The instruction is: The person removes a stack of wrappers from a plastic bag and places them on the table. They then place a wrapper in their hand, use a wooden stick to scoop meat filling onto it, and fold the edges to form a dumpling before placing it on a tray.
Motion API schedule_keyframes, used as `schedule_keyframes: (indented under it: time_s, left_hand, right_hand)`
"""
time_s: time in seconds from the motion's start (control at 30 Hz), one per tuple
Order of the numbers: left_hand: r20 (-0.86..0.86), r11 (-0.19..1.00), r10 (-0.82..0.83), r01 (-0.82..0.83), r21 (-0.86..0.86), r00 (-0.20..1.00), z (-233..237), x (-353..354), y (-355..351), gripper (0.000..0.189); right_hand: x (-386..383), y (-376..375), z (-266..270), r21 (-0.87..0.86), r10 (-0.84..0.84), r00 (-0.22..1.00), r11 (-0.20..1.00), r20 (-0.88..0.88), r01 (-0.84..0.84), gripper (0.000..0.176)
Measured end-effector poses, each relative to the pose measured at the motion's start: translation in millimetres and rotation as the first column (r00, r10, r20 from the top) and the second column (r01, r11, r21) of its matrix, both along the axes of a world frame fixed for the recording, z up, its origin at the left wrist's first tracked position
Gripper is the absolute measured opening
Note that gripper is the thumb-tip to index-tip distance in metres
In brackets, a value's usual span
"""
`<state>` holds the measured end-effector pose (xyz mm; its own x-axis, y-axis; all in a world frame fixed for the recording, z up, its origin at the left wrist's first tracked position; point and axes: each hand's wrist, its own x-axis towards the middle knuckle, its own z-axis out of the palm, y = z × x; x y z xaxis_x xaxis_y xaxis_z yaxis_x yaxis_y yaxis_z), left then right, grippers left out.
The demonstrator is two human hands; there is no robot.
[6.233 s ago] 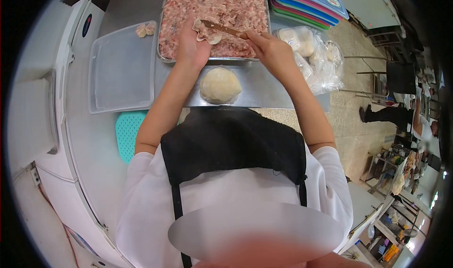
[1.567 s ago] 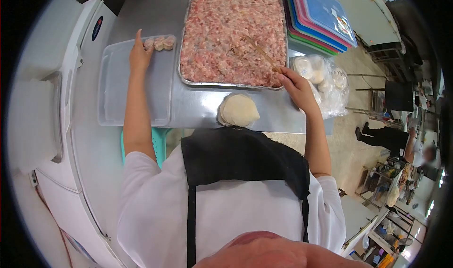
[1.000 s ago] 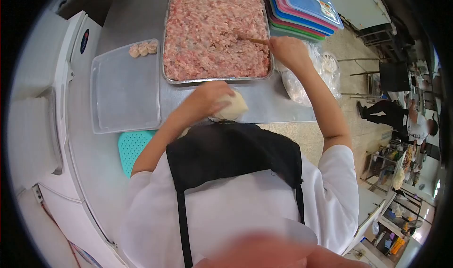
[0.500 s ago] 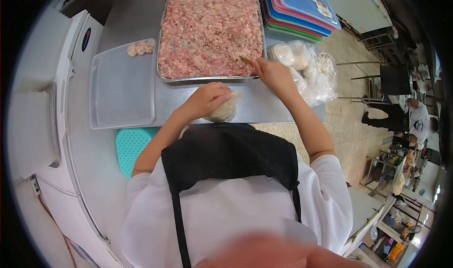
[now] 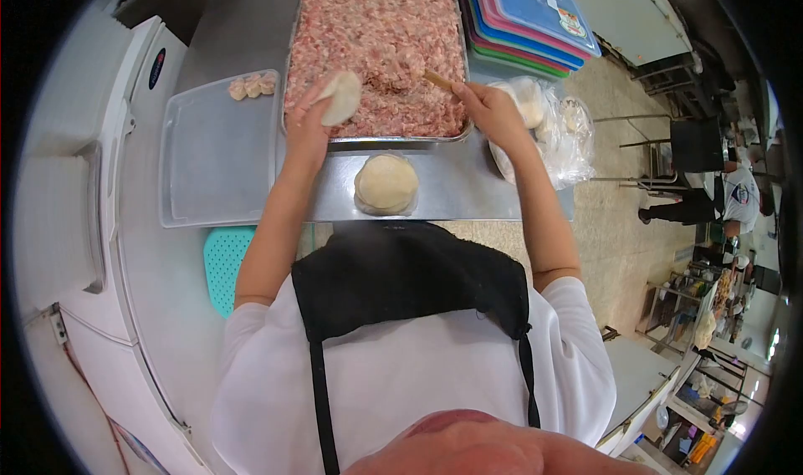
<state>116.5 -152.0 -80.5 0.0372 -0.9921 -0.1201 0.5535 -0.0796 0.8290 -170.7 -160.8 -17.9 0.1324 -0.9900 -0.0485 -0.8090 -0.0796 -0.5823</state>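
Note:
A round dough wrapper is held in my left hand, over the near left part of the meat tray. My right hand grips a flat wooden spatula, its tip at the ground meat filling. The filling covers a large metal tray. On the steel table in front of me lies a stack of round dough wrappers. A few filled dumplings sit in the far right corner of a clear plastic tray, left of the meat.
Coloured plastic lids are stacked at the back right. Bagged wrappers lie at the table's right edge. A turquoise perforated stool stands below on the left, beside a white refrigerator. Another person is far off at right.
My left hand has lifted a wrapper off the stack and moved up and left to the meat. The stack is now uncovered. My right hand has shifted slightly, still holding the spatula.

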Motion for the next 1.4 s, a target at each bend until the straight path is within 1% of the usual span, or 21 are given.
schedule_keyframes:
  time_s: [0.03,0.07,0.17,0.27,0.37,0.47,0.53,0.57,0.67,0.77,0.87,0.93,0.97,1.0,1.03,1.07,1.17,1.27,1.33,1.37,1.4]
  left_hand:
    - [-0.014,0.998,0.051,-0.052,-0.037,0.999,7,4,-3,0.038]
    - [-0.084,0.992,0.082,-0.089,-0.092,0.993,15,7,-2,0.034]
    - [-0.153,0.988,0.155,-0.156,0.0,0.976,15,19,-4,0.029]
    - [-0.177,0.983,0.182,-0.174,0.059,0.967,11,23,-3,0.028]
    - [-0.116,0.975,0.219,-0.214,0.056,0.969,0,21,-3,0.03]
    - [-0.195,0.965,0.256,-0.262,-0.006,0.947,-10,20,-8,0.031]
    - [-0.23,0.955,0.29,-0.297,0.006,0.929,-10,10,-15,0.031]
    - [-0.244,0.948,0.312,-0.318,0.016,0.918,-11,4,-17,0.032]
    - [-0.325,0.97,0.24,-0.217,0.104,0.915,10,-20,-24,0.035]
    - [-0.499,0.967,0.215,-0.11,0.231,0.839,46,-50,-28,0.044]
    - [-0.647,0.996,0.055,0.0,0.085,0.76,56,-60,-41,0.057]
    - [-0.617,0.993,0.088,-0.021,0.116,0.782,59,-58,-43,0.062]
    - [-0.602,0.991,0.104,-0.034,0.127,0.791,60,-55,-46,0.064]
    - [-0.571,0.993,0.113,-0.067,0.101,0.813,49,-51,-51,0.066]
    - [-0.54,0.992,0.124,-0.098,0.076,0.833,31,-48,-57,0.069]
    - [-0.508,0.99,0.136,-0.129,0.049,0.851,21,-46,-60,0.071]
    - [-0.549,0.98,0.114,-0.004,0.198,0.828,31,-49,-55,0.077]
    - [-0.599,0.965,0.076,0.093,0.246,0.797,56,-53,-46,0.082]
    - [-0.581,0.971,0.098,0.051,0.235,0.808,48,-45,-52,0.083]
    - [-0.566,0.971,0.105,0.038,0.235,0.817,44,-41,-54,0.083]
    - [-0.569,0.967,0.128,0.027,0.255,0.812,47,-42,-56,0.082]
  right_hand:
    - [-2,-5,8,-0.109,0.012,0.981,0.993,-0.195,-0.034,0.045]
    - [-3,-10,14,-0.164,0.02,0.925,0.982,-0.38,-0.088,0.042]
    - [3,-31,4,-0.161,0.051,0.814,0.971,-0.579,-0.175,0.038]
    - [31,-21,-19,-0.139,0.207,0.788,0.928,-0.579,-0.346,0.036]
    - [42,-10,-16,-0.093,0.22,0.775,0.937,-0.593,-0.337,0.04]
    - [29,-6,-20,-0.023,0.199,0.936,0.976,-0.289,-0.215,0.04]
    - [30,2,-19,0.038,0.189,0.981,0.982,-0.043,-0.187,0.039]
    - [32,6,-18,0.075,0.176,0.981,0.98,0.084,-0.183,0.039]
    - [36,8,-16,0.049,0.032,0.963,0.998,0.268,-0.047,0.037]
    - [38,3,-11,0.147,0.028,0.874,0.983,0.485,-0.114,0.036]
    - [52,9,-28,-0.058,0.097,0.916,0.995,0.39,-0.081,0.033]
    - [39,11,-33,-0.271,0.217,0.959,0.948,0.179,-0.164,0.031]
    - [31,9,-32,-0.369,0.262,0.963,0.903,0.061,-0.221,0.029]
    - [28,14,-14,-0.265,0.223,0.973,0.936,-0.06,-0.231,0.028]
    - [29,23,19,-0.156,0.194,0.964,0.962,-0.184,-0.223,0.027]
    - [29,28,37,-0.048,0.176,0.935,0.979,-0.307,-0.2,0.026]
    - [38,29,23,-0.324,0.144,0.982,0.929,-0.122,-0.176,0.024]
    - [28,12,5,-0.249,0.204,0.95,0.933,-0.237,-0.262,0.023]
    - [30,21,50,-0.193,0.186,0.877,0.936,-0.443,-0.296,0.023]
    - [32,27,65,-0.161,0.17,0.829,0.941,-0.533,-0.297,0.022]
    - [35,27,60,-0.248,0.181,0.864,0.912,-0.469,-0.326,0.021]
